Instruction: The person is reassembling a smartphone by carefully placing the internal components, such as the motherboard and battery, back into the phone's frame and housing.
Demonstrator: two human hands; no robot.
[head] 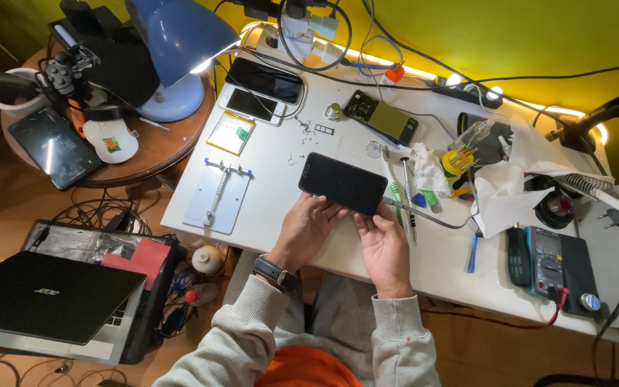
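Black smartphone (343, 183) lying flat on the white table (274, 208), centre of view. Left hand (306, 226) grips its near edge from 7 o'clock; right hand (385, 244) pinches its corner from 5 o'clock. Multimeter (547, 259) lies at 3 o'clock.

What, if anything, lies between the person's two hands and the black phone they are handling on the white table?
Nothing visible does. The left hand and right hand both have their fingers already on the near edge of the black phone, which lies screen-up on the white table.
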